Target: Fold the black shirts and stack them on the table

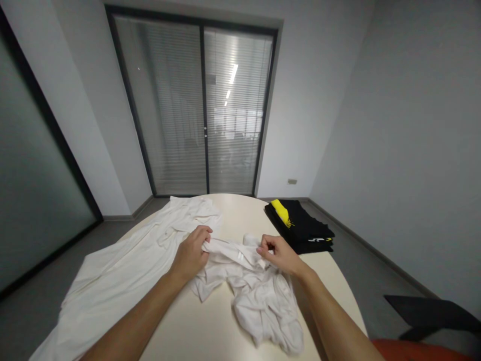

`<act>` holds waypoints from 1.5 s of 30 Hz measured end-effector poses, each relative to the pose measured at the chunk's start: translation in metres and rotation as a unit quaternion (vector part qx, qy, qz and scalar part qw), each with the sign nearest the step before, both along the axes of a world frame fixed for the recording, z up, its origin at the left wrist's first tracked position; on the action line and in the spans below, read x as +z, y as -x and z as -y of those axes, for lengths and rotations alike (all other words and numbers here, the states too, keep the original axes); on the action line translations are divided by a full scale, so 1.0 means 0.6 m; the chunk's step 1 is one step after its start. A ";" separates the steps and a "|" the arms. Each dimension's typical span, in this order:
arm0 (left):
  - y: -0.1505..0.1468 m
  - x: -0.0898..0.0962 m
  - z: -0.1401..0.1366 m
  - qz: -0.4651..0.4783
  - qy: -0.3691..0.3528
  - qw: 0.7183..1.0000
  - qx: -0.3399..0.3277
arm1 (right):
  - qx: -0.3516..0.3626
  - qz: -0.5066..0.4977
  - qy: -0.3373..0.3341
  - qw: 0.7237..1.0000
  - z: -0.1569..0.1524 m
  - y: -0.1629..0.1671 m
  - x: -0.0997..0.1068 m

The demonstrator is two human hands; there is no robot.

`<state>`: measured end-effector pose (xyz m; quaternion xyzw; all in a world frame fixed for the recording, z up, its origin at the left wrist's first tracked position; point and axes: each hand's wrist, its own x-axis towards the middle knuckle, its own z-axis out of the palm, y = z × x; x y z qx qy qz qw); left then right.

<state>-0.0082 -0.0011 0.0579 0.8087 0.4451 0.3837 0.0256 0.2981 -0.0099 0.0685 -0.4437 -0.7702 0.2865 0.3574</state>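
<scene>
A crumpled white garment [268, 301] lies bunched on the table in front of me, its upper edge stretched between my two hands. My left hand [191, 254] pinches one end of that edge, thumb against curled fingers. At the other end, my right hand [277, 252] is closed on the cloth. A small pale label shows on the fabric between them. The rest of the garment falls in folds toward me, so its exact kind is hard to make out. Beside my left arm, a larger white cloth [124, 273] is spread out.
A stack of folded black clothes [300, 225] with a yellow piece sits at the table's far right. The round cream table [235, 210] has a curved edge. At lower right are a dark chair part [432, 313] and something orange-red. A glass partition [206, 115] with blinds stands behind.
</scene>
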 end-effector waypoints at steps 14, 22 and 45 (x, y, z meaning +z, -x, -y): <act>-0.042 -0.014 0.008 0.202 0.245 0.948 -0.009 | 0.009 0.052 0.070 0.996 -0.007 -0.010 -0.014; -0.071 -0.002 0.063 0.089 0.261 0.952 -0.134 | 0.053 -0.147 0.241 0.958 0.010 0.029 -0.001; -0.078 0.025 0.077 0.435 0.468 0.723 -0.263 | 0.131 0.016 0.027 0.991 0.009 0.032 -0.010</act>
